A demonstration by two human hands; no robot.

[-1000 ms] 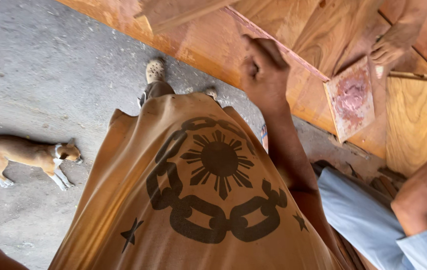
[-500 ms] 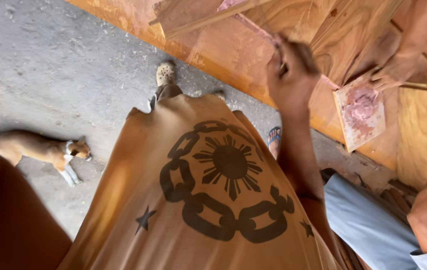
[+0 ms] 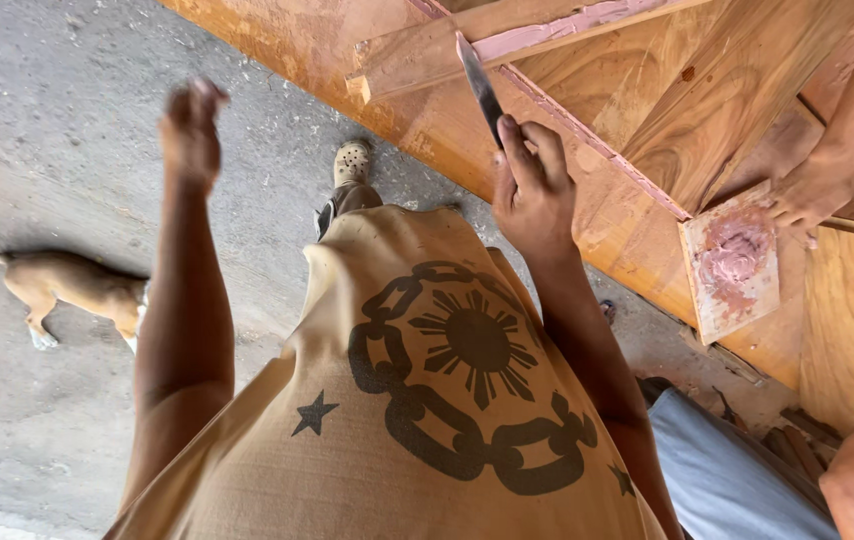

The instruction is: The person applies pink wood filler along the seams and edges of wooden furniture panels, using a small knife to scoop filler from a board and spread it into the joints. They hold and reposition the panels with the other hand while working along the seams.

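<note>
Two bare hands of the wearer appear above a tan shirt [image 3: 417, 420] printed with a dark chain-and-sun emblem. At far left, a tan dog [image 3: 72, 290] stands on the grey concrete floor [image 3: 37, 110], partly hidden behind the left forearm. The left hand [image 3: 190, 130] is raised over the floor, blurred, touching nothing; whether its fingers are spread or curled cannot be told. A shoe [image 3: 352, 163] shows on the floor just beyond the shirt's upper edge. The right hand [image 3: 532, 190] is closed around the handle of a putty knife [image 3: 479, 85], whose dark blade points up and away, its tip meeting a wooden strip [image 3: 447, 50] smeared with pink filler along the near edge of the wooden panel [image 3: 627, 120]. Right of the knife, a square board [image 3: 732, 260] carrying a mound of pink filler lies on the panel. Another person's hand [image 3: 807, 195] rests at the board's upper right corner; its grip cannot be told. At lower right, that person's forearm and pale blue garment [image 3: 727, 475] are visible.
</note>
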